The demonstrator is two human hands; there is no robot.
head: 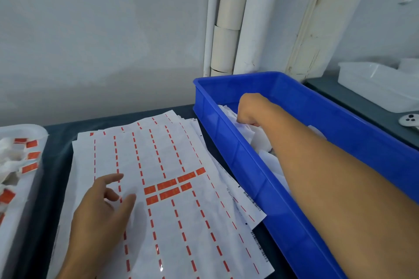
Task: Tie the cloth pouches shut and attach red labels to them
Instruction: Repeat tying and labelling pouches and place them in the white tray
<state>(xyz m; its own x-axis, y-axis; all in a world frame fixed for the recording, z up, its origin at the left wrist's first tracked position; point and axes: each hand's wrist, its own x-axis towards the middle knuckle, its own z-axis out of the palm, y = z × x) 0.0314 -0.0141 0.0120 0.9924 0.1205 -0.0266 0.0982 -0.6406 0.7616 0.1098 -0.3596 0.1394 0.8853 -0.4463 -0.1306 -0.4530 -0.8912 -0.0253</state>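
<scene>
Reaching right hand (248, 112): deep in the blue crate (301, 222) at two o'clock, fingers clenched on a white cloth pouch (257, 135).
Left hand (103, 208): released, fingers spread over the label sheet (181, 222); red labels (169, 189) at three o'clock.

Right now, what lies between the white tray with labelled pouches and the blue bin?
In the head view, the label sheets on the dark table lie between the white tray and blue bin; the left hand hovers over them.

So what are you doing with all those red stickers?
A person is labelling little cloth pouches. The right hand reaches into the blue bin and closes on a white pouch. The left hand rests open on the sticker sheets, where only a few red labels remain. Finished pouches with red labels sit in the white tray on the left.
</scene>
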